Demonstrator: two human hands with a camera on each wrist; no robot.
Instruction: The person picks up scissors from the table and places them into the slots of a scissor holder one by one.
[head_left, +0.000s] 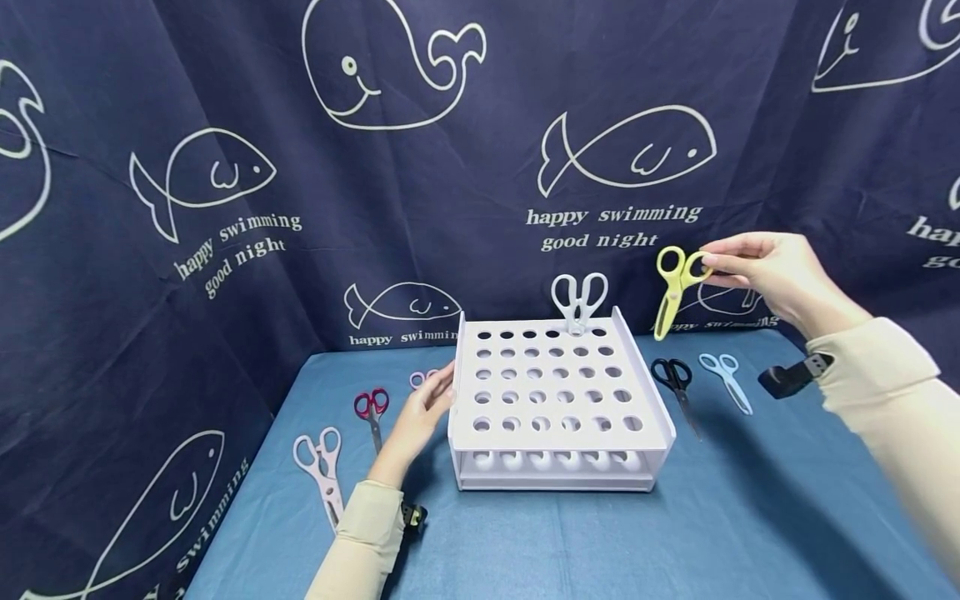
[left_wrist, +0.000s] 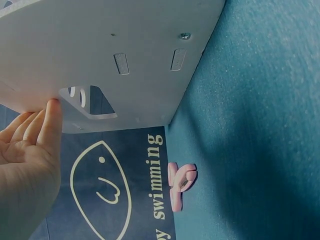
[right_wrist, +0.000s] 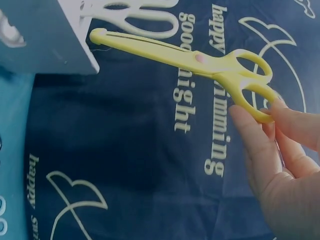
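My right hand (head_left: 780, 271) pinches a yellow pair of scissors (head_left: 674, 292) by one handle loop, raised beyond the rack's right side with the tips pointing down. In the right wrist view the yellow scissors (right_wrist: 200, 65) are closed, thumb and fingers at the lower loop. A white rack (head_left: 517, 471) with rows of round holes stands mid-table. White scissors (head_left: 576, 307) stand upright in its back row, handles up. My left hand (head_left: 420, 417) rests straight fingers against the rack's left side; in the left wrist view these fingertips (left_wrist: 53, 107) touch the panel near a cut-out.
Black scissors (head_left: 677, 379) and light blue scissors (head_left: 726, 379) lie right of the rack. To the left lie pale pink scissors (head_left: 322, 471), red-handled scissors (head_left: 372, 408) and a pink-handled pair (head_left: 420, 377) partly hidden. A dark blue printed curtain (head_left: 480, 192) hangs behind the blue tablecloth (head_left: 540, 542).
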